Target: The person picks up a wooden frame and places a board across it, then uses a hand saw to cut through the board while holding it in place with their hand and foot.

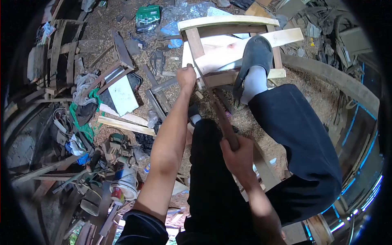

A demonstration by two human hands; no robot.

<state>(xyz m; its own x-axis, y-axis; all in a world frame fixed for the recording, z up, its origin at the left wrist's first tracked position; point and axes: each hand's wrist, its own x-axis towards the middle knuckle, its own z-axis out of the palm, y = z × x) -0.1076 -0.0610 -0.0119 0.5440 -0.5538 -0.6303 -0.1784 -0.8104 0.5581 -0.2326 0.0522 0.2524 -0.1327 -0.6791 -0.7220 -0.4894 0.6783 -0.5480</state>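
Note:
My right hand (239, 157) is wrapped round the wooden handle of a handsaw (220, 114). Its narrow blade points away from me and crosses the left end of a pale wooden board (222, 56). At that end, left of the blade, my left hand (186, 77) is closed on the board's edge; its fingers are partly hidden. The board lies aslant on a low wooden frame (228, 20) with a curved top rail. My foot in a dark clog (258, 53) presses on the board, right of the cut.
Sawdust and wood scraps cover the ground. A green packet (148, 18) lies beyond, near clear plastic. To the left are a white panel (122, 94), pale strips (126, 125) and a green net (81, 122). A white bucket (124, 183) stands lower left; a curved timber (335, 77) is at right.

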